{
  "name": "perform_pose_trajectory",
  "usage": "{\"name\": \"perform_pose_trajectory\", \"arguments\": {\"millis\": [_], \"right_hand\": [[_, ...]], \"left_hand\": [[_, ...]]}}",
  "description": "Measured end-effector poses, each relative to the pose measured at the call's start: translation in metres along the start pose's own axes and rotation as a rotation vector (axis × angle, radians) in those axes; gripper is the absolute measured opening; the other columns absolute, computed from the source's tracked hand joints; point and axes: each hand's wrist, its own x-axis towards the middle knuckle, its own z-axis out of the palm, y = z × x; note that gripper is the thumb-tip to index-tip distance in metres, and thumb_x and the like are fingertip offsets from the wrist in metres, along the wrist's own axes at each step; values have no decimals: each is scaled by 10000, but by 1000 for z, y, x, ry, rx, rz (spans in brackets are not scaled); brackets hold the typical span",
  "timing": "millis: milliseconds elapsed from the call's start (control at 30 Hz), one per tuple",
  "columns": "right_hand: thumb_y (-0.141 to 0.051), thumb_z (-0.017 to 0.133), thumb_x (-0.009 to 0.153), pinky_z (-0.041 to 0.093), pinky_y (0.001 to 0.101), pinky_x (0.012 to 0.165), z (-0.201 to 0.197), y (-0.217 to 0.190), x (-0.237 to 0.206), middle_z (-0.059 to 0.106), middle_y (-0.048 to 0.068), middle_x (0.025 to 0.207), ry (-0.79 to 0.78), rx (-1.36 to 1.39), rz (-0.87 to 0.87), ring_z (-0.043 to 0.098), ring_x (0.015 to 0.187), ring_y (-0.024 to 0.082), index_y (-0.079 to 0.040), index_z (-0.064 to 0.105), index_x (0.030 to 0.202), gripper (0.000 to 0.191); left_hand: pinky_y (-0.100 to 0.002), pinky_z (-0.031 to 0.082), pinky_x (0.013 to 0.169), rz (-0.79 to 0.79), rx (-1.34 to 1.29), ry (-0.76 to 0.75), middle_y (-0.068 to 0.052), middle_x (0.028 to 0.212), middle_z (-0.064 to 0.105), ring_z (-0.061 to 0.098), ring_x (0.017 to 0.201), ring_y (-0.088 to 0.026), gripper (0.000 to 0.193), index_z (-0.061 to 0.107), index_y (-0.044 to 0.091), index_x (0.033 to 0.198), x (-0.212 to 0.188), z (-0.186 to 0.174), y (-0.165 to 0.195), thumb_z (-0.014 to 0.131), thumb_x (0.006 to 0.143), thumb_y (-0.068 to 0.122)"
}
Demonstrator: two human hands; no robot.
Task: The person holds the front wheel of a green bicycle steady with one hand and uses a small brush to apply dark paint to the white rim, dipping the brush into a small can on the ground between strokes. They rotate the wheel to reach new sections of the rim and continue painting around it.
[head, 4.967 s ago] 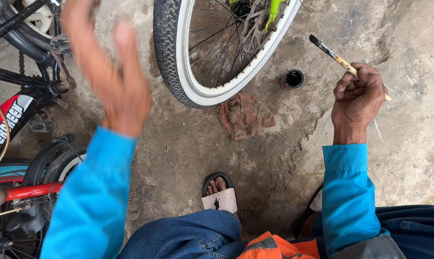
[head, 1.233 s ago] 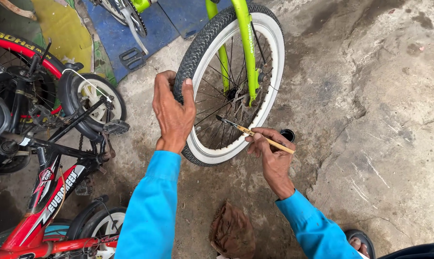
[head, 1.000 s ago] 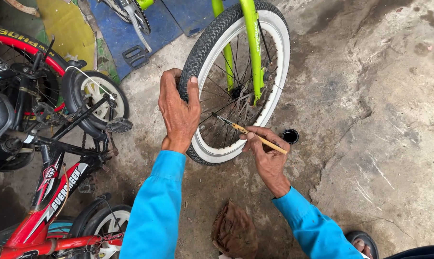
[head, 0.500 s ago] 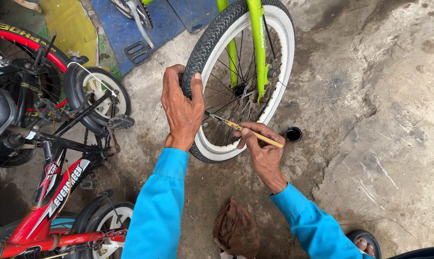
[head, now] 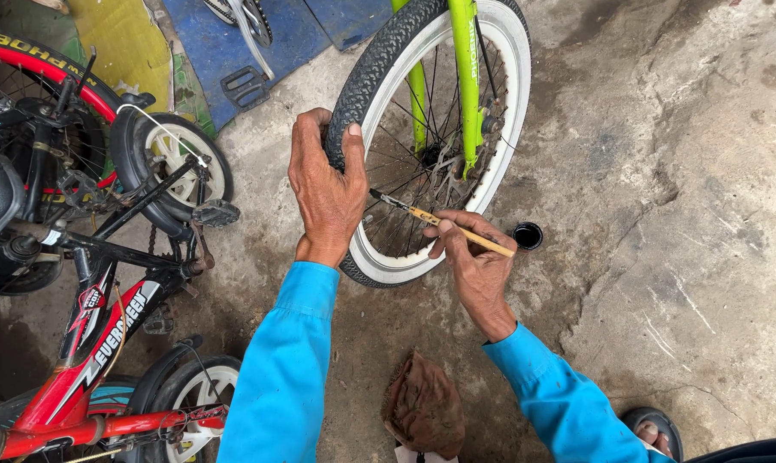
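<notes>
Brushing spokes on the green bike's wheel (head: 422, 146).
My left hand (head: 326, 193) clamps the tyre; right hand (head: 474, 266) pinches paintbrush (head: 443, 221), tip inside rim; next, steady strokes.

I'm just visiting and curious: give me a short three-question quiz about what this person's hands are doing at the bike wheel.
1. True or false: the left hand grips the black tyre of the wheel.
2. What does the right hand hold? A) a spanner B) a thin paintbrush C) a rag
3. What lies on the concrete floor between the two blue sleeves?

Key: 1 true; 2 B; 3 a crumpled brown rag.
</notes>
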Motion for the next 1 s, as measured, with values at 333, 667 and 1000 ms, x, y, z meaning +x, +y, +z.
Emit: {"name": "perform_pose_trajectory", "arguments": {"millis": [333, 667, 1000], "right_hand": [[-90, 666, 1015, 640, 299, 634, 3, 3, -5, 759, 171, 889, -41, -27, -86, 775, 782, 172, 82, 723, 1144, 222], [-138, 690, 995, 624, 294, 615, 9, -1, -4, 779, 152, 894, -67, -115, -70, 738, 705, 164, 73, 737, 1140, 260], [-124, 682, 1005, 635, 320, 652, 5, -3, -1, 768, 157, 863, -58, -78, -69, 749, 748, 199, 75, 733, 1156, 254]], "left_hand": [[-470, 536, 854, -23, -11, -11, -171, 1057, 587, 656, 963, -266, 234, 534, -7, 1212, 0, 1, -3, 610, 1082, 173], [-465, 535, 845, -25, -22, -13, -163, 1052, 587, 656, 957, -257, 222, 529, -1, 1206, -1, 1, -2, 598, 1087, 173], [-474, 535, 858, -9, -16, -9, -169, 1063, 588, 658, 974, -265, 219, 534, 1, 1208, -1, 2, -3, 599, 1093, 175]]}}
